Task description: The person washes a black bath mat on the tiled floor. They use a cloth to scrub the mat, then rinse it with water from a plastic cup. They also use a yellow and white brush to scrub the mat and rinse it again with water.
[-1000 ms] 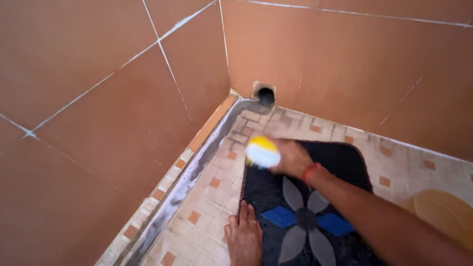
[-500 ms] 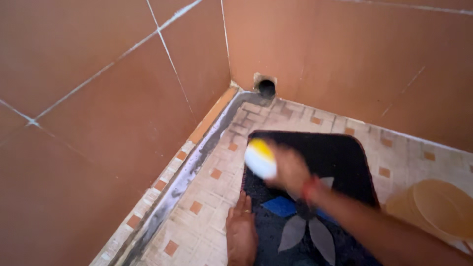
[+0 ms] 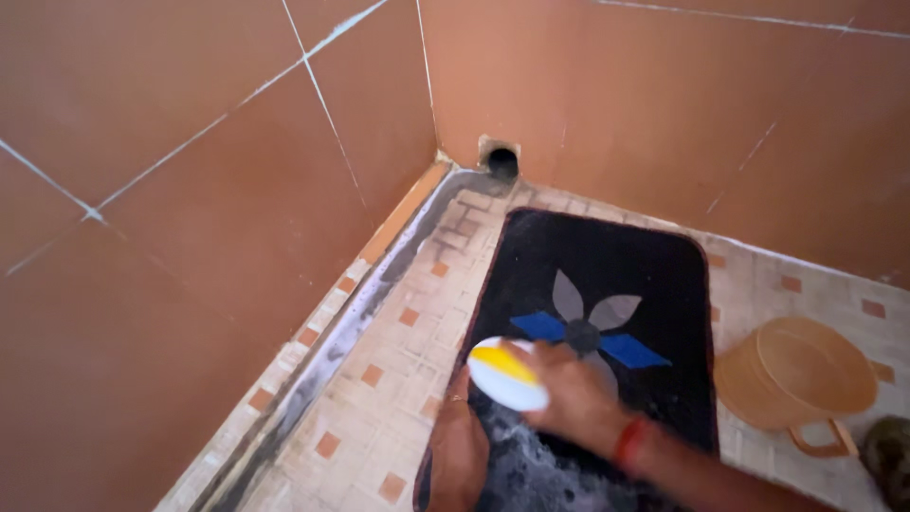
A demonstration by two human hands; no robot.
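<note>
- Near the floor's back-left corner, where two terracotta-tiled walls meet: a black rectangular floor mat with a grey-and-blue flower pattern (image 3: 607, 284) lies flat on the patterned beige tile floor (image 3: 379, 379), its far short edge close to a round dark drain hole (image 3: 501, 162) at the foot of the back wall.
- Right hand (image 3: 569, 393): fingers closed around a white-and-yellow oval scrub brush (image 3: 505, 373), which is pressed to the mat's near-left part, just below the flower. Red thread band on that wrist.
- Left hand (image 3: 457, 450): resting on the mat's near-left edge, partly over the floor; seems flat, palm down, holding nothing, though part of it is hidden by the brush.
- White suds show on the mat at the near edge, under and beside the right forearm.
- Tan round plastic mug with a handle (image 3: 801, 374) lies tipped on its side on the floor just off the mat's right edge. A dark object at the right frame edge is too cut off to identify.
- Risk, judged: wet soapy tile under the mat; hard strokes could slide or bunch it if the left hand's hold slackens.
- Risk, judged: a soapy brush could slip from the grip and skid toward the grey gutter (image 3: 379, 294) along the left wall.
- Risk, judged: the forearm's swing could knock the mug.
</note>
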